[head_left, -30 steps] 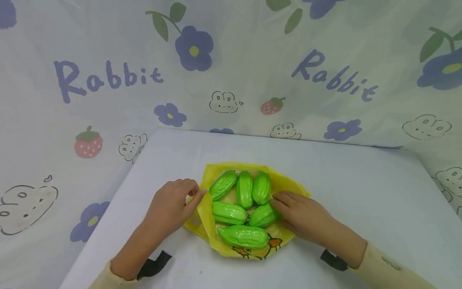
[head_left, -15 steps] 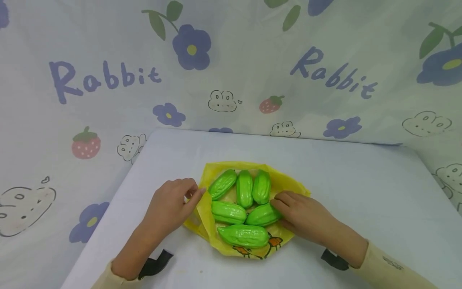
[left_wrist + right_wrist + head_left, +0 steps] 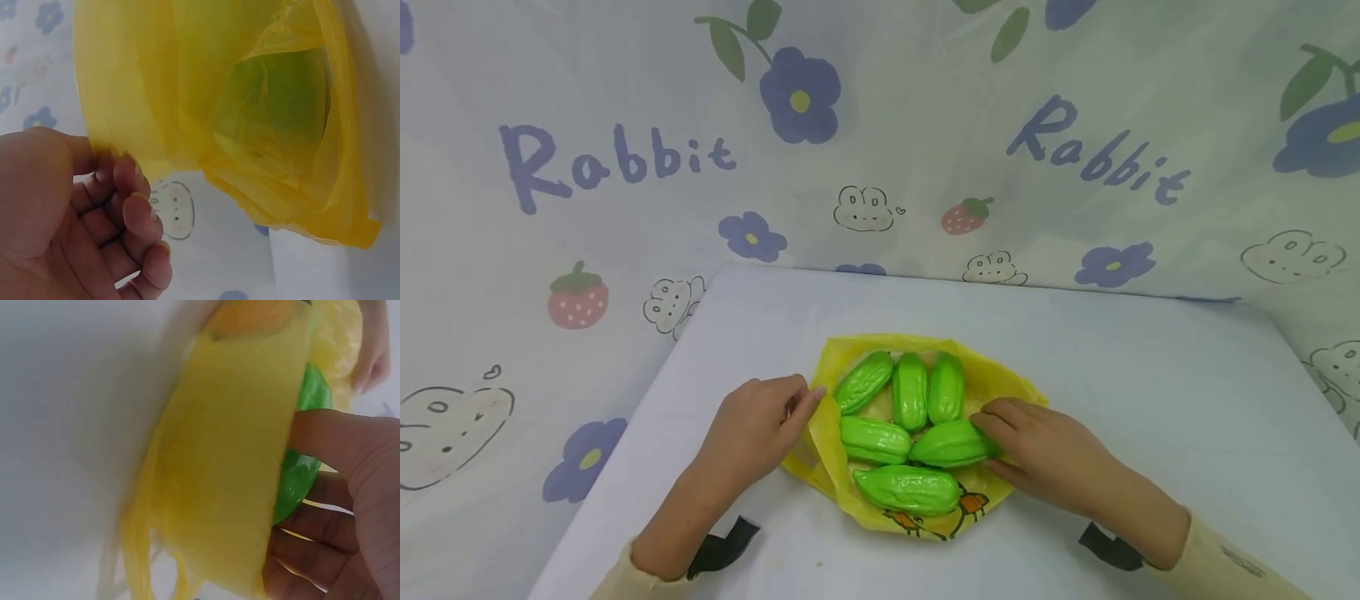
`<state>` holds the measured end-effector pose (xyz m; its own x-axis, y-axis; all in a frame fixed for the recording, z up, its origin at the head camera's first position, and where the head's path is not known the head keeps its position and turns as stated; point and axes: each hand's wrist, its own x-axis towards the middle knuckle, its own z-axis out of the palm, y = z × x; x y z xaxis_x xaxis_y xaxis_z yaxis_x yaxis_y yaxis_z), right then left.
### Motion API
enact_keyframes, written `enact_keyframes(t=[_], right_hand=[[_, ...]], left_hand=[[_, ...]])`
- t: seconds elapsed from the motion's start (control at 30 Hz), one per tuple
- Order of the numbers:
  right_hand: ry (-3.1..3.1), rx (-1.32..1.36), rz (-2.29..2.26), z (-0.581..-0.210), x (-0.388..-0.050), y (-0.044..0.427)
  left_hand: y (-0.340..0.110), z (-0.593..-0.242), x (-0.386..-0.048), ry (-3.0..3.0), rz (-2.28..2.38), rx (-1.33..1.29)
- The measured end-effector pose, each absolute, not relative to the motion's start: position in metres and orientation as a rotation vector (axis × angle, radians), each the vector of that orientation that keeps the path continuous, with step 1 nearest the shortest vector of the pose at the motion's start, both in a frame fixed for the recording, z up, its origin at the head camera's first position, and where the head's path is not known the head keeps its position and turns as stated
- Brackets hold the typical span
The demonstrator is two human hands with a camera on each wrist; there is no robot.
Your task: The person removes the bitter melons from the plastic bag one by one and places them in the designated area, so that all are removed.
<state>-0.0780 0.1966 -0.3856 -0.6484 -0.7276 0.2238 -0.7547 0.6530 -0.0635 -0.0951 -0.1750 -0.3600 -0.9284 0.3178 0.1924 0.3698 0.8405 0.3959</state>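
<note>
1. A glossy green gourd [image 3: 953,443] lies inside the mouth of a yellow bag [image 3: 826,450], its right end in a person's grasp; whether it is clear of the bag's floor cannot be told.

2. The right hand [image 3: 1048,450] grips that gourd, thumb on one side and fingers on the other, close against the bag's edge.

3. The left hand [image 3: 760,421] pinches the bag's left rim between thumb and forefinger, the remaining fingers loosely curled.

4. Five other gourds share the bag, untouched by either hand: three along the far side, a left gourd [image 3: 876,440] in the middle row, and a near gourd [image 3: 908,490] closest to the person.

5. All six gourds in view sit within the bag. Its opening looks done; the work on the gripped gourd appears unfinished, as it is not yet released. Whether it is going in or coming out, the scene does not settle.

6. The bag rests on a white tabletop [image 3: 1150,375], before a cloth [image 3: 910,125] printed with rabbits and flowers.
</note>
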Motion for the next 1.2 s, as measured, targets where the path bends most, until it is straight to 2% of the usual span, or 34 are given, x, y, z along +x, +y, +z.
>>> enact_keyframes(t=[0.53,1.2], right_hand=[[-2.659,1.105,0.278,-0.370,-0.067,0.212],[-2.674,0.702,0.340,-0.360,-0.059,0.260]], left_hand=[[-0.175,-0.361,-0.093,-2.875,-0.720,-0.530],[-0.175,-0.360,-0.096,-2.918,-0.757,-0.523]])
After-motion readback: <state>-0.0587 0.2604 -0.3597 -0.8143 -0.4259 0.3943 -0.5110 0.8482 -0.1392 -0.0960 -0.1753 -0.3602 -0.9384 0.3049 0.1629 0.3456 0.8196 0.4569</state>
